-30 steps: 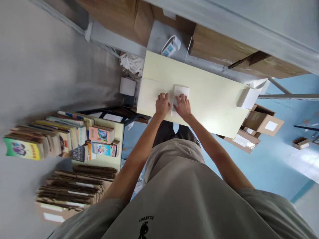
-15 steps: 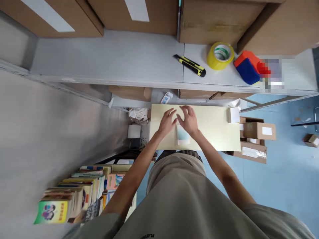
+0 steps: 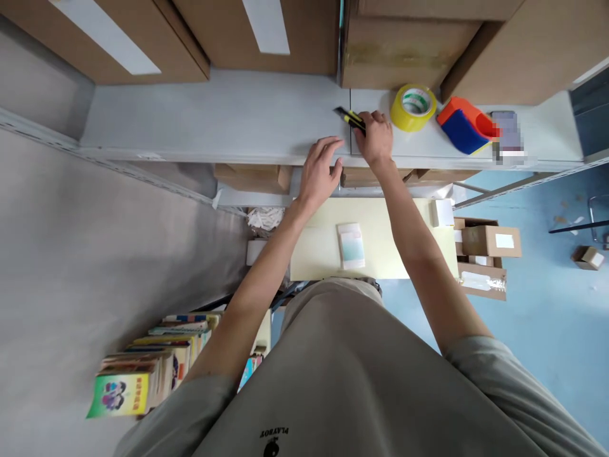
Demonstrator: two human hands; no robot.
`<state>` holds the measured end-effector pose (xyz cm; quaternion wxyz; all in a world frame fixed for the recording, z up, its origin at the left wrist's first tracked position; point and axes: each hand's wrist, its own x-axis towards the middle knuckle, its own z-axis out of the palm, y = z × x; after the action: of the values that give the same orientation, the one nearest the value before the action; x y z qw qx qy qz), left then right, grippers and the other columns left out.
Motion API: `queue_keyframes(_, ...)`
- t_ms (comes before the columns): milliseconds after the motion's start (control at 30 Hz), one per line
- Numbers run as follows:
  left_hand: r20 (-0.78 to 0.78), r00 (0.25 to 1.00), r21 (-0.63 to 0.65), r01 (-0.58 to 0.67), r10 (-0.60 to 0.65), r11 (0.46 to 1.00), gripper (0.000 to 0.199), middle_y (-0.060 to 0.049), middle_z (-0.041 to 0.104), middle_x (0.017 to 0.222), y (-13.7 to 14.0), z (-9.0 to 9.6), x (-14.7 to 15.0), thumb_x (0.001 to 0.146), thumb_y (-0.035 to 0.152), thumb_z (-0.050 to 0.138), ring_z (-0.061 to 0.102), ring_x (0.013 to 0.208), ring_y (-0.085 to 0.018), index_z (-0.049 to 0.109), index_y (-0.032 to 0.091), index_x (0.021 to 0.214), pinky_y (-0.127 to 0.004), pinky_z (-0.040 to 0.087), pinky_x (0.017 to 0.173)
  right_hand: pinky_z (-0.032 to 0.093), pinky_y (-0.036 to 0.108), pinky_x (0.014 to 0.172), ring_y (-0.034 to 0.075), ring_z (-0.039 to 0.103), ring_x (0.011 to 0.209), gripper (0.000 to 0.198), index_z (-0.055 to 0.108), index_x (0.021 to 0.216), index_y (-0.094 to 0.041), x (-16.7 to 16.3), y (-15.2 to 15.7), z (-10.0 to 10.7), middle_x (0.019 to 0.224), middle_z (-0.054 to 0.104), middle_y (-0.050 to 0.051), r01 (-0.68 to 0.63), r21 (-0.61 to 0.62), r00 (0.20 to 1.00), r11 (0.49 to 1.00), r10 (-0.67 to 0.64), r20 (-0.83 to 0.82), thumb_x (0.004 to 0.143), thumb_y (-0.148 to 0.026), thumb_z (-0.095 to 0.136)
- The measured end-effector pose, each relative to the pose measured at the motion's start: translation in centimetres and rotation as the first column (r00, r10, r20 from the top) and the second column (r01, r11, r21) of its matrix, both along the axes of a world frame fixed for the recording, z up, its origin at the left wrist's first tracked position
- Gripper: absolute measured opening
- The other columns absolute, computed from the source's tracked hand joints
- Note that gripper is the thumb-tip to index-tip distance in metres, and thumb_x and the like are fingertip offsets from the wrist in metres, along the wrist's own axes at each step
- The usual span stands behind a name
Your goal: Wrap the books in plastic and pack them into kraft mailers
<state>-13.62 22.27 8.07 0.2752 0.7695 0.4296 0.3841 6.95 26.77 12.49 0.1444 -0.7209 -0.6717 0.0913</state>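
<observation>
On the grey shelf [image 3: 200,120], my right hand [image 3: 377,138] is closed around the handle of a yellow and black utility knife [image 3: 353,119]; its tip points to the left. My left hand [image 3: 321,166] is at the shelf's front edge, open, fingers bent and apart, with nothing in it. Below, a small booklet-like item with a pale green and white cover [image 3: 352,245] lies flat on the cream tabletop [image 3: 318,254], away from both hands.
Right of the knife are a roll of yellow tape [image 3: 413,108], a red and blue tape dispenser [image 3: 466,125] and a blurred-out item. Cardboard boxes [image 3: 276,32] line the shelf's back. A white box [image 3: 442,212] is on the table; stacked books [image 3: 157,362] stand lower left.
Both hands have moved up from above the table to the shelf. My right hand has taken hold of the utility knife. The booklet-like item is now fully uncovered.
</observation>
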Motion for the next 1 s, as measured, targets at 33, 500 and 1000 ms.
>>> queue_keyframes(33, -0.013, 1.000, -0.038, -0.001, 0.001, 0.999, 0.036, -0.014, 0.072, 0.165, -1.3, -1.7, -0.7, 0.120, 0.041, 0.066, 0.063, 0.167, -0.036, 0.073, 0.029, 0.153, -0.060, 0.047, 0.148, 0.049, 0.055, 0.140, 0.038, 0.061, 0.159, 0.052, 0.067, 0.169, -0.015, -0.1, -1.6, -0.3, 0.168, 0.070, 0.022, 0.004, 0.025, 1.000, 1.000, -0.004, 0.000, 0.129, -0.037, 0.041)
queue_keyframes(500, -0.258, 0.949, -0.631, -0.024, -0.181, 0.775, 0.055, -0.025, 0.055, 0.189, -21.8, -28.1, -0.7, 0.103, 0.021, 0.065, 0.039, 0.187, -0.043, 0.071, 0.018, 0.157, -0.073, 0.033, 0.152, 0.069, 0.063, 0.117, 0.040, 0.078, 0.138, 0.055, 0.069, 0.164, -0.024, -3.6, -30.0, -22.5, 0.148, 0.073, 0.022, 0.160, -0.284, 0.894, 0.945, -0.261, -0.365, 0.119, -0.052, 0.055)
queue_keyframes(1000, -0.175, 0.959, -0.560, 0.090, -0.223, 0.824, 0.060, -0.023, 0.066, 0.179, -15.8, -27.7, -3.8, 0.105, 0.053, 0.072, 0.049, 0.180, -0.046, 0.077, 0.021, 0.156, -0.070, 0.035, 0.152, 0.069, 0.059, 0.117, 0.039, 0.081, 0.135, 0.051, 0.057, 0.168, -0.024, -6.7, -26.2, -28.1, 0.161, 0.077, 0.021, 0.134, -0.524, 0.943, 0.841, -0.272, -0.195, 0.120, -0.037, 0.053)
